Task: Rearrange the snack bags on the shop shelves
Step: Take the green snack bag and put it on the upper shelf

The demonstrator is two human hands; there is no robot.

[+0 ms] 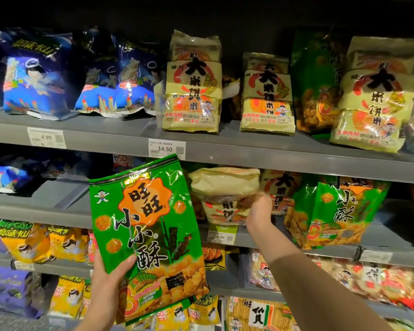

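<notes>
- The left hand (pixel 106 286) held a green snack bag (pixel 146 237) upright by its lower left corner, thumb across the front, in front of the middle shelf (pixel 273 237); the fingers behind the bag were hidden.
- That bag bore large Chinese characters, an orange badge, a small cartoon boy and pictures of round crackers.
- The right hand (pixel 258 212) reached to the front edge of the middle shelf and touched a cream bag (pixel 225 194) there. The hand was blurred, so I could not tell whether it gripped the bag or only rested on it.
- The cream bag's upper part was folded over, hiding most of its print.
- On the top shelf (pixel 225 149) cream rice-cracker bags (pixel 193 84) stood upright toward the right, and blue bags (pixel 37 72) toward the left end; a dark green bag (pixel 317 82) was half hidden between cream ones.
- Price tags on the shelf edges read 4.99 (pixel 46 137), 14.50 (pixel 166 148) and 10.90 (pixel 221 236); their smaller print was unreadable.
- More green bags (pixel 332 211) stood at the right end of the middle shelf.
- Yellow bags (pixel 46 242) on the lower shelves were partly cut off.
</notes>
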